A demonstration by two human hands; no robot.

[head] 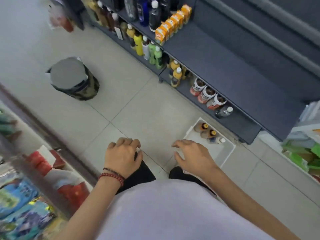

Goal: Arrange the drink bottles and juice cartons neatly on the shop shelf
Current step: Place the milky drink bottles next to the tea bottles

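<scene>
A white crate stands on the floor by the dark grey shelf unit; three small bottles stand in its far corner. Orange juice cartons line the front of a middle shelf. Yellow and green bottles and brown bottles with white-red labels fill the lower shelves. My left hand hangs over the floor with loosely curled fingers, holding nothing. My right hand hovers with spread fingers at the crate's near left edge, empty.
A round bin with a grey lid stands on the tiled floor at left. Snack packets and red packs fill a rack at lower left. Green packets sit on a rack at right. Much of the middle shelf is bare.
</scene>
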